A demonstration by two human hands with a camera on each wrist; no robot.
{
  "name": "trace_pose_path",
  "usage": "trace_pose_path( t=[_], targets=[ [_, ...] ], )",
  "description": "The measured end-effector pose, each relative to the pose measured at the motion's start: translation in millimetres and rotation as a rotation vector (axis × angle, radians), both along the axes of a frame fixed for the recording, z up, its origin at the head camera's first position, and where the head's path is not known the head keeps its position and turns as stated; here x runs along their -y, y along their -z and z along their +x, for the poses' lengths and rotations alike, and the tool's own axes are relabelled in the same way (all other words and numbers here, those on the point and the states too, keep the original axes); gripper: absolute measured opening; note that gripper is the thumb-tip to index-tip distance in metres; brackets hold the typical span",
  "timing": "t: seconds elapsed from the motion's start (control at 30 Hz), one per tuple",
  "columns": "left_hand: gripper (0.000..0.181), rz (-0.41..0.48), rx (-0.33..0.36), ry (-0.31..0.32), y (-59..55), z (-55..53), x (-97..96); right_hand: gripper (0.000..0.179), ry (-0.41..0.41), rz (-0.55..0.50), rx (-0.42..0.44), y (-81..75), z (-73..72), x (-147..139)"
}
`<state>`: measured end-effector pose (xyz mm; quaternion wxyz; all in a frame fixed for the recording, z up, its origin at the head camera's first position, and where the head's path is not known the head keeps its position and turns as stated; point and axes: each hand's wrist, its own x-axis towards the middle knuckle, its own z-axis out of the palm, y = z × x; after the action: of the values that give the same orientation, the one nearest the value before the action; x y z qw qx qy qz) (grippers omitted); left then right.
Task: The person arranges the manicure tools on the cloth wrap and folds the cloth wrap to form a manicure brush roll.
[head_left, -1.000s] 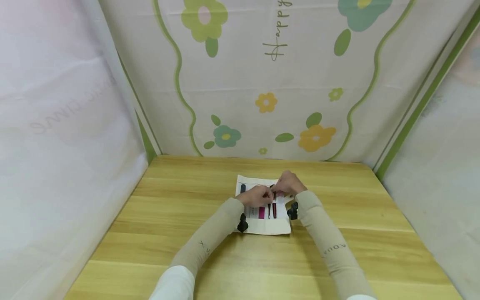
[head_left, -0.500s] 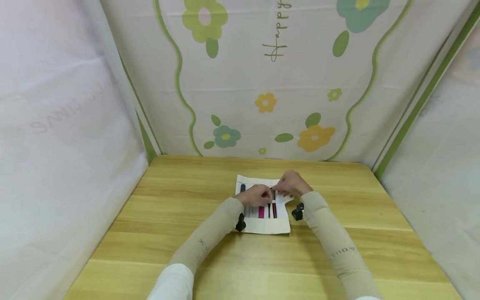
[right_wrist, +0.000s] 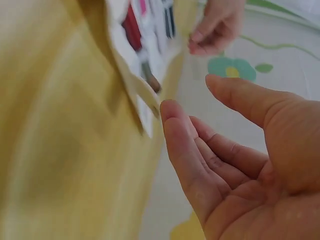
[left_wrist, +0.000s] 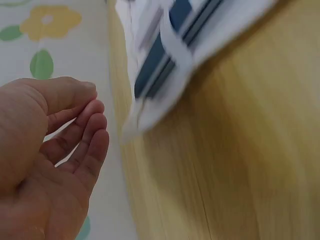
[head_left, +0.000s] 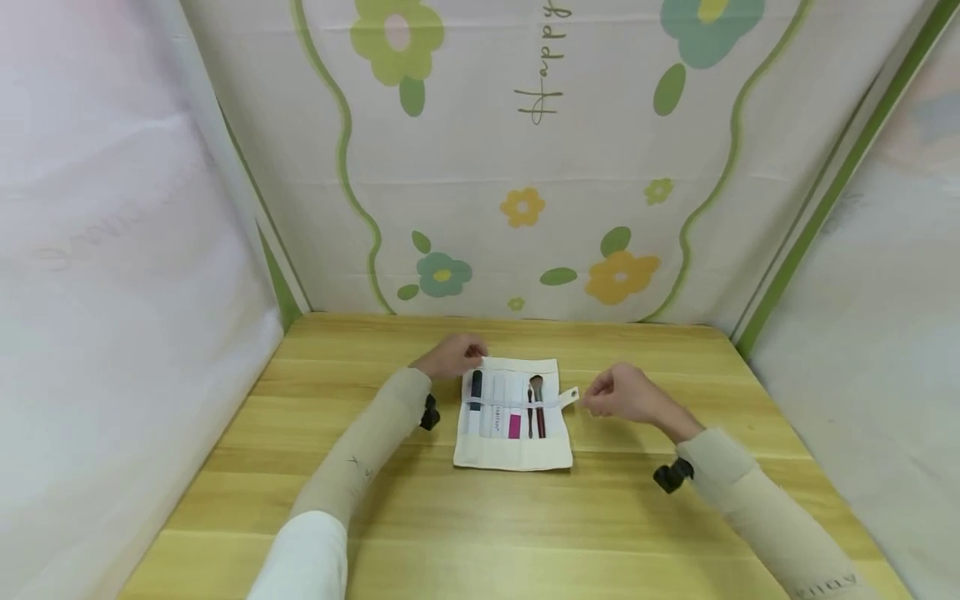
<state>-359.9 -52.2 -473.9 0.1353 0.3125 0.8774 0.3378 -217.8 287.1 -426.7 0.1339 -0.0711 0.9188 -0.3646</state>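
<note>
A white cloth roll-up pouch (head_left: 512,458) lies unrolled on the table. An elastic band (head_left: 501,404) crosses its tools. Inside are a makeup brush (head_left: 536,385) with a dark red handle, a slim dark red tool (head_left: 530,417), a white packet with a pink end (head_left: 514,427) and a dark blue stick-like item (head_left: 476,383). My left hand (head_left: 456,357) is by the pouch's upper left corner; the left wrist view shows its fingers loosely bent, holding nothing. My right hand (head_left: 618,393) hovers right of the snap tab (head_left: 569,397), thumb and fingers apart in the right wrist view.
The wooden table (head_left: 480,533) runs to a back curtain (head_left: 465,167) printed with flowers. White cloth walls stand at the left (head_left: 135,292) and right (head_left: 862,317). Each wrist carries a small black camera.
Both hands have left the brush and the band. The left moved to the pouch's upper left corner, the right outward to the right. Brush and tools now show uncovered.
</note>
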Motion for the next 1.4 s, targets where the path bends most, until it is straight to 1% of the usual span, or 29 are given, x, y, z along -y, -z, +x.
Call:
trace_pose_path(
  t=[0.07, 0.13, 0.2, 0.27, 0.33, 0.43, 0.53, 0.57, 0.67, 0.73, 0.8, 0.87, 1.0, 1.13, 1.2, 1.3, 1.37, 1.4],
  targets=[
    [0.03, -0.01, 0.006, -0.069, -0.5, -5.9, 11.5, 0.021, -0.029, -0.008, 0.018, 9.3, 12.3, 2.2],
    [0.034, -0.019, 0.01, -0.12, 0.2, -10.8, 19.7, 0.02, -0.054, -0.03, 0.038, 18.7, 23.4, 5.1],
    [0.035, -0.028, 0.017, -0.149, 0.7, -14.1, 24.4, 0.02, -0.073, -0.06, 0.055, 27.5, 32.3, 8.1],
    [0.034, -0.033, 0.018, -0.162, 1.4, -16.2, 26.5, 0.02, -0.08, -0.093, 0.075, 34.8, 38.9, 11.6],
    [0.03, -0.04, 0.031, -0.164, 2.5, -17.7, 27.3, 0.02, -0.082, -0.126, 0.093, 40.3, 43.4, 15.2],
    [0.026, -0.045, 0.069, -0.191, 4.1, -17.8, 27.0, 0.02, -0.089, -0.176, 0.127, 47.0, 47.7, 20.5],
    [0.026, -0.053, 0.112, -0.22, 8.1, -18.4, 26.7, 0.021, -0.088, -0.223, 0.158, 52.1, 50.1, 26.8],
    [0.028, -0.05, 0.117, -0.232, 9.6, -18.7, 26.3, 0.021, -0.084, -0.235, 0.167, 53.5, 50.8, 28.9],
    [0.028, -0.03, 0.116, -0.24, 15.1, -20.2, 25.1, 0.02, -0.063, -0.262, 0.186, 56.8, 52.0, 33.7],
    [0.027, 0.002, 0.122, -0.251, 17.5, -19.9, 24.5, 0.02, -0.051, -0.284, 0.202, 58.2, 52.4, 34.8],
    [0.027, 0.04, 0.146, -0.271, 18.4, -18.9, 24.7, 0.02, -0.036, -0.311, 0.227, 57.8, 52.5, 34.5],
    [0.026, 0.079, 0.183, -0.289, 16.1, -16.9, 26.7, 0.021, -0.021, -0.339, 0.247, 55.5, 51.6, 32.7],
    [0.025, 0.14, 0.276, -0.296, 5.3, -13.5, 37.1, 0.024, 0.002, -0.364, 0.259, 47.4, 45.6, 24.7],
    [0.037, 0.212, 0.389, -0.26, -5.8, -10.2, 52.9, 0.026, 0.016, -0.372, 0.255, 42.0, 36.9, 9.9],
    [0.039, 0.239, 0.421, -0.225, -10.6, -6.9, 60.9, 0.027, 0.03, -0.374, 0.249, 41.1, 32.4, 1.3],
    [0.037, 0.243, 0.442, -0.176, -14.9, 2.0, 72.1, 0.029, 0.046, -0.371, 0.231, 39.1, 25.1, -11.1],
    [0.03, 0.238, 0.465, -0.164, -15.4, 10.7, 78.4, 0.03, 0.059, -0.37, 0.218, 37.5, 18.6, -18.5],
    [0.027, 0.237, 0.488, -0.165, -14.7, 15.7, 81.0, 0.031, 0.066, -0.37, 0.209, 36.5, 15.0, -22.2]
  ],
)
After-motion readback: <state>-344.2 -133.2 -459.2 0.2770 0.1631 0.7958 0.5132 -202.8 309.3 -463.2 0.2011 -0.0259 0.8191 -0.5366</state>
